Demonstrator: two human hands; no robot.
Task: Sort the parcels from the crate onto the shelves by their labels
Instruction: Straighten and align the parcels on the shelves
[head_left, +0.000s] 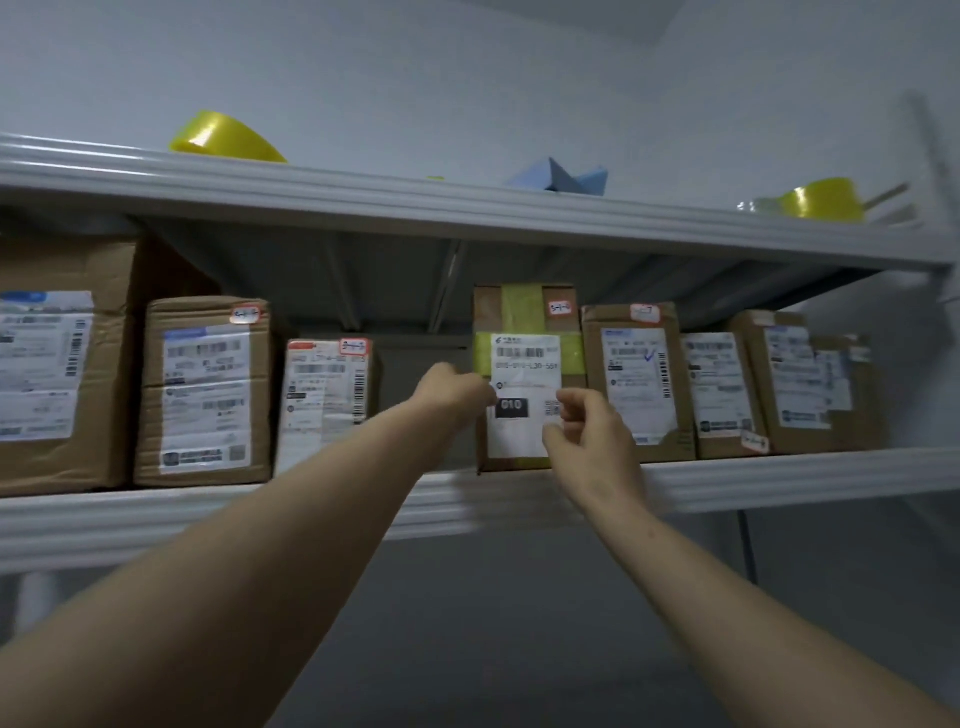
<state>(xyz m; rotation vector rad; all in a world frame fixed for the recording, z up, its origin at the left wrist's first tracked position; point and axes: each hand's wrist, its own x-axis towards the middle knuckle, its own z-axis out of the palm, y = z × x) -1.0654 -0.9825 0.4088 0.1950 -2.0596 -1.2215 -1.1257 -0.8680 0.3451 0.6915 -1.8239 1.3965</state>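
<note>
A tall brown parcel (527, 317), strapped with yellow-green tape and carrying a white label and a small red-edged tag, stands on the middle shelf (779, 475). It sits between a small parcel (324, 395) on its left and another brown parcel (636, 379) on its right. My left hand (457, 389) is curled against its left edge, fingers on its side. My right hand (587, 431) hovers in front of its lower right corner, fingers loosely bent and holding nothing. The crate is out of view.
More labelled cardboard parcels line the shelf, two large ones at the left (205, 389) and several at the right (800, 379). A gap lies left of the taped parcel. The top shelf (363, 192) holds yellow tape rolls (223, 137) and a blue object (563, 176).
</note>
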